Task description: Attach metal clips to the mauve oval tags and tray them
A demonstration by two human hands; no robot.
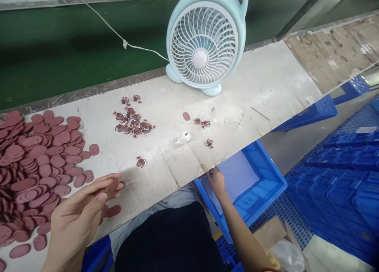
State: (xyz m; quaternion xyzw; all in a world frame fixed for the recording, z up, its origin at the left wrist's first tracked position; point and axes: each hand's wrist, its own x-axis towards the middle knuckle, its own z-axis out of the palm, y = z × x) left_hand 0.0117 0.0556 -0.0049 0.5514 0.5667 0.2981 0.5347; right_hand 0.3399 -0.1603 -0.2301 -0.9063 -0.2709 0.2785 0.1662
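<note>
My left hand (pixel 81 214) is closed around a flat reddish-brown oval piece (pixel 111 188), held between thumb and fingers just above the near edge of the table. A large heap of similar oval pieces (pixel 44 159) lies to its left, and another loose oval (pixel 113 211) sits beside the hand. At the table edge, over a blue bin, my right hand (pixel 216 180) has its fingers curled; whatever they hold, if anything, is hidden. Small dark red figure-like pieces with white edges form a cluster (pixel 133 122) mid-table. A single small piece (pixel 141 162) lies nearer to me.
A light blue fan (pixel 204 43) stands at the back of the white table (pixel 260 82), its cord running left. One oval (pixel 186 116) and a small white-topped object (pixel 185 136) lie in front of it. Below right are the blue bin (pixel 271 177) and stacked blue crates (pixel 331 189).
</note>
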